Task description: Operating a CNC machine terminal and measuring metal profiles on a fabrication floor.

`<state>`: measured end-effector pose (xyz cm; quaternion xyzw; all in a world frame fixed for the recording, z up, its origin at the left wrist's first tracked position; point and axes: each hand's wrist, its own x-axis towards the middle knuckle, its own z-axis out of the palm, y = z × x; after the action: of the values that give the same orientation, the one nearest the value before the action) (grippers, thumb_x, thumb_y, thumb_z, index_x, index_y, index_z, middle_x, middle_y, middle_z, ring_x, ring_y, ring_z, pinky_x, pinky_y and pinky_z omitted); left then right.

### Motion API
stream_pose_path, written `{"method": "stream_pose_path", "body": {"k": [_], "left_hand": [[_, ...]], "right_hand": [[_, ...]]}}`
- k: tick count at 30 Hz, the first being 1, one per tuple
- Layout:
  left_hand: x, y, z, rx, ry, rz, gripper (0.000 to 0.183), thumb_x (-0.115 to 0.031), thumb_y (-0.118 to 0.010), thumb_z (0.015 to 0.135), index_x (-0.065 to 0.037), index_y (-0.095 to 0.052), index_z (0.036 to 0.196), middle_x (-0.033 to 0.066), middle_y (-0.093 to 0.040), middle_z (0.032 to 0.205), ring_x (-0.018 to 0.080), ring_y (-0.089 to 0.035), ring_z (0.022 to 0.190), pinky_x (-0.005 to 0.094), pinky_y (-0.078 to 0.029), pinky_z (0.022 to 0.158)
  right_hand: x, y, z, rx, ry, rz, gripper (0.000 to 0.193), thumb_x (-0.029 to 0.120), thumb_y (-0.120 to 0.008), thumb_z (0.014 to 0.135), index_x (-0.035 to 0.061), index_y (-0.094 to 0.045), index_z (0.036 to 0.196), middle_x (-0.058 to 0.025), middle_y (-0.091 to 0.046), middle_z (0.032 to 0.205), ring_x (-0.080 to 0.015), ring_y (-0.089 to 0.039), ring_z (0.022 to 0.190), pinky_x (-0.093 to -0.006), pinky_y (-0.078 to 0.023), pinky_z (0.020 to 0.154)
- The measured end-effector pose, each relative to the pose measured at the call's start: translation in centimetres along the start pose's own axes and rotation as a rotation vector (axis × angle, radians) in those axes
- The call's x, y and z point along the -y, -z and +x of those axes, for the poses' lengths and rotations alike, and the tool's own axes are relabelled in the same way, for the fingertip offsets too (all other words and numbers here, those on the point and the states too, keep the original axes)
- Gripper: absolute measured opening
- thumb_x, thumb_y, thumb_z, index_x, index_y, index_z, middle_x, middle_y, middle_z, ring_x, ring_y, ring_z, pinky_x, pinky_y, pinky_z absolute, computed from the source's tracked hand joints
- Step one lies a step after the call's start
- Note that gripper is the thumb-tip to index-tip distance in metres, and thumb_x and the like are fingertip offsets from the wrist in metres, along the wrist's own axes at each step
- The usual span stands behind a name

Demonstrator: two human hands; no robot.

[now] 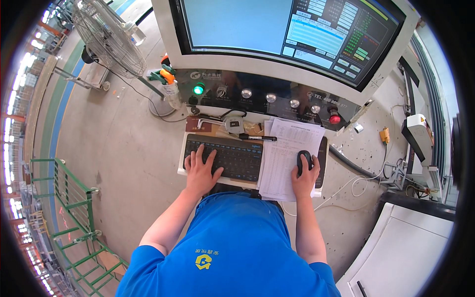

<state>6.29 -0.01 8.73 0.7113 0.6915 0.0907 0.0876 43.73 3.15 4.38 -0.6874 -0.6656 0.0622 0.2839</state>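
Note:
My left hand rests on the left part of a black keyboard, its fingers spread over the keys. Over a black computer mouse curls my right hand. The mouse sits on printed paper sheets, which lie to the right of the keyboard on a small white shelf. A black marker lies across the keyboard's top edge and the sheets. Behind the keyboard are a tape measure and a hex key. Above stands a lit monitor with windows and lists on its right side.
Below the monitor, a black panel carries a lit green button, several silver knobs and a red button. A fan stands back left, a green metal rack left. A white cabinet and a dark hose are at right.

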Motion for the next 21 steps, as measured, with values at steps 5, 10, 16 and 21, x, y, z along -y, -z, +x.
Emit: {"method": "stream_pose_path", "body": {"k": [5, 10, 16, 21], "left_hand": [[0.12, 0.17, -0.16, -0.003, 0.007, -0.007, 0.065, -0.048, -0.067, 0.095, -0.018, -0.053, 0.151, 0.0232, -0.034, 0.161, 0.0503, -0.035, 0.142, 0.0598, -0.021, 0.12], [-0.03, 0.31, -0.24, 0.001, 0.003, -0.001, 0.065, -0.048, -0.067, 0.095, -0.018, -0.053, 0.151, 0.0235, -0.034, 0.16, 0.0502, -0.035, 0.142, 0.0596, -0.021, 0.12], [-0.12, 0.19, -0.32, 0.011, -0.004, -0.015, 0.066, -0.046, -0.068, 0.095, -0.017, -0.052, 0.152, 0.0236, -0.033, 0.161, 0.0515, -0.033, 0.143, 0.0587, -0.02, 0.121], [-0.17, 0.28, -0.42, 0.0, -0.009, 0.001, 0.065, -0.048, -0.067, 0.095, -0.017, -0.053, 0.151, 0.0236, -0.035, 0.16, 0.0491, -0.035, 0.142, 0.0591, -0.021, 0.12]], "right_hand": [[-0.12, -0.06, -0.05, -0.006, 0.007, 0.0, 0.053, 0.01, -0.072, 0.084, 0.0159, -0.065, 0.136, -0.0252, -0.044, 0.148, -0.0463, -0.045, 0.135, -0.0546, -0.038, 0.114], [-0.16, -0.08, 0.0, -0.006, 0.009, -0.002, 0.053, 0.01, -0.072, 0.084, 0.016, -0.065, 0.137, -0.0253, -0.044, 0.148, -0.0464, -0.045, 0.135, -0.0548, -0.038, 0.114], [-0.37, -0.24, -0.06, -0.023, 0.023, -0.014, 0.052, 0.013, -0.072, 0.085, 0.0176, -0.065, 0.136, -0.0255, -0.045, 0.147, -0.0462, -0.047, 0.132, -0.055, -0.04, 0.111], [-0.23, -0.18, -0.09, -0.021, 0.018, -0.01, 0.052, 0.013, -0.072, 0.085, 0.0176, -0.066, 0.136, -0.0257, -0.045, 0.147, -0.0462, -0.047, 0.132, -0.0551, -0.04, 0.111]]}}
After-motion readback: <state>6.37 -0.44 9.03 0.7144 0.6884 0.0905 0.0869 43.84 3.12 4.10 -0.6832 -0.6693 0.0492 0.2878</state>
